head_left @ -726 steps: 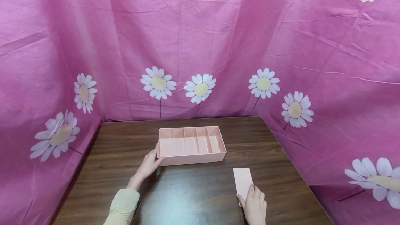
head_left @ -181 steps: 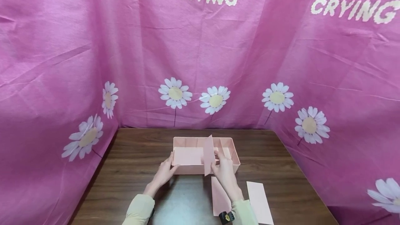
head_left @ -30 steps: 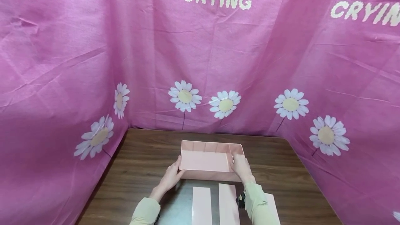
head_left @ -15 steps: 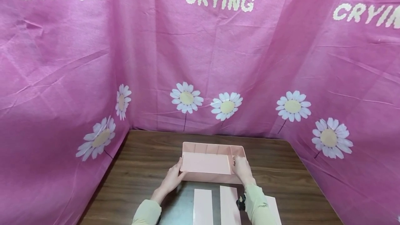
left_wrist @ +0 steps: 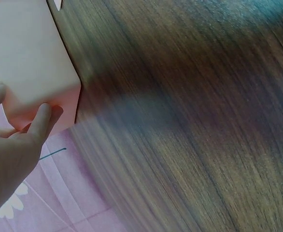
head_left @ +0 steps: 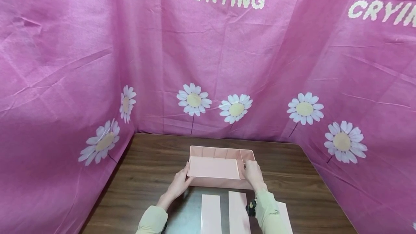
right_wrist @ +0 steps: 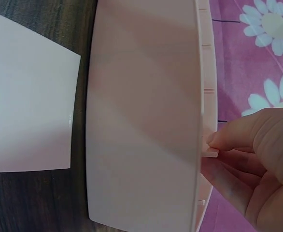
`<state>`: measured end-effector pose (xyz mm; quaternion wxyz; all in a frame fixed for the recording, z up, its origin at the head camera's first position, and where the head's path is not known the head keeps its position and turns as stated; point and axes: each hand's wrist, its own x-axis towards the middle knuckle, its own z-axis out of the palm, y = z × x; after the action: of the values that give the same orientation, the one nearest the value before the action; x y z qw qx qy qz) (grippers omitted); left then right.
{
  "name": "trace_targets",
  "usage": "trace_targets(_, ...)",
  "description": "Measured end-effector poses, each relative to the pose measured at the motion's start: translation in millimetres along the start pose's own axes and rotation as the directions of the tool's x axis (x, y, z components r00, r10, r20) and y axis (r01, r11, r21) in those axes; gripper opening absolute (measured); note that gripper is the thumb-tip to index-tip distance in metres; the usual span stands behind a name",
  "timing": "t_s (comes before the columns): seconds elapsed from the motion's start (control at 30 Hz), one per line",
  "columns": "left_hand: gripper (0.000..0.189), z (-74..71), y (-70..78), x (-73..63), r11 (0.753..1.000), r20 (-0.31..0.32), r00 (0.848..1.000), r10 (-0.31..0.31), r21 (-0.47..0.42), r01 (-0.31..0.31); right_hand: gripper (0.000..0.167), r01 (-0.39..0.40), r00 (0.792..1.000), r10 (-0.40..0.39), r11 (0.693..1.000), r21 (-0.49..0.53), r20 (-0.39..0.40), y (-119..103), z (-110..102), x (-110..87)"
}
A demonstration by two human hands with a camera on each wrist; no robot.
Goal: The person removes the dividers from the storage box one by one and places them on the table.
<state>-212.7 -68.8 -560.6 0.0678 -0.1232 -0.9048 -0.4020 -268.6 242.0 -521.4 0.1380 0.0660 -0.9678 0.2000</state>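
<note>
A long pink box stands on the table, its inner back wall marked with slots. My left hand grips the box's left end; in the left wrist view its fingertips press on the corner. Inside the right part of the box stands one pink divider. My right hand pinches this divider; the right wrist view shows the divider's edge between thumb and fingers. The divider's lower part is hidden by the hand and the box wall.
Three flat pink dividers lie on the table in front of the box: a left one, a middle one and a right one, partly under the right sleeve. Pink daisy curtains enclose the wooden table.
Earlier the box held several dividers; six seconds ago my right hand held one raised over the box. That divider now lies on the table. Over the last second, both hands stay nearly still.
</note>
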Motion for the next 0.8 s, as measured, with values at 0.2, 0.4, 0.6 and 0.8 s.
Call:
trace_targets(0.2, 0.066, -0.9, 0.5, 0.3, 1.0, -0.009, 1.0, 0.023, -0.004, -0.023, 0.011, 0.004, 1.0, -0.004, 1.0, 0.009, -0.019, -4, -9, -1.3)
trace_targets(0.4, 0.064, 0.6, 0.2, 0.3, 0.998, -0.036, 0.998, 0.06, 0.026, -0.059, 0.005, -0.016, 1.0, 0.016, 0.999, 0.034, -0.003, -6, -16, -2.5)
trace_targets(0.6, 0.065, 0.8, 0.7, -0.1, 0.999, -0.017, 0.999, 0.046, 0.014, -0.046, 0.005, -0.007, 1.0, 0.008, 0.999, 0.049, -0.012, -6, -19, -2.3)
trace_targets(0.8, 0.066, -1.3, 3.7, -1.5, 1.0, -0.01, 1.0, 0.025, 0.016, -0.025, 0.007, 0.023, 0.999, -0.022, 0.999, 0.045, -0.029, -6, -21, -0.8)
